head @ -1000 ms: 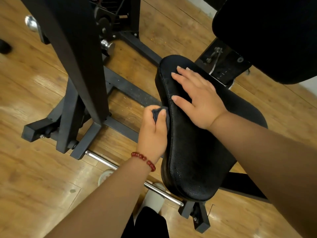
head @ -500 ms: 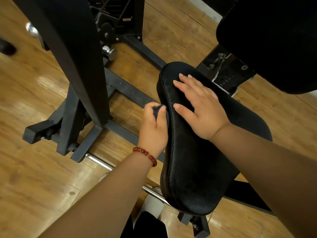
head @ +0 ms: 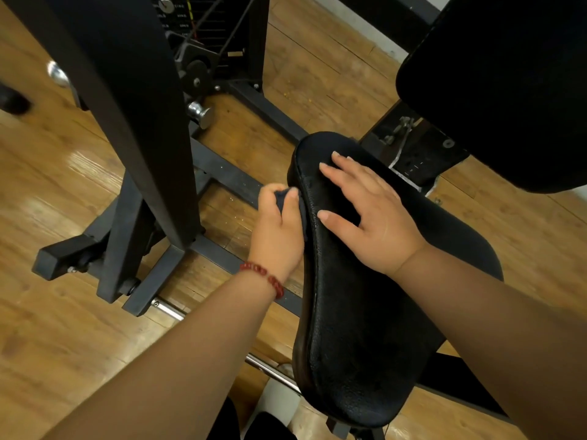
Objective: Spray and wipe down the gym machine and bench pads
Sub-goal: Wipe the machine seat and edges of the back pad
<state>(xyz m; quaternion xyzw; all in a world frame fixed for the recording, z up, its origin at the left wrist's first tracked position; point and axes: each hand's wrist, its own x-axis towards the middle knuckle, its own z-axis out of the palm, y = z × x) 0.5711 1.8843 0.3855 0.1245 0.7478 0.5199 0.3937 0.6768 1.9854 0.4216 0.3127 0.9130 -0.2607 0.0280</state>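
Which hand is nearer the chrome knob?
Left. The left hand grips the cloth at the seat pad edge facing the knob; the right hand lies flat on top of the pad, farther off.

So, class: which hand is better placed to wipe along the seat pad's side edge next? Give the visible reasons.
Left. The left hand grips the dark cloth against the side edge of the seat pad; the right hand lies flat on top, holding no cloth.

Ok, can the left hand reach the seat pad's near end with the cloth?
Probably yes: the left hand holds the cloth against the seat pad, and its side edge runs unobstructed to the near end.
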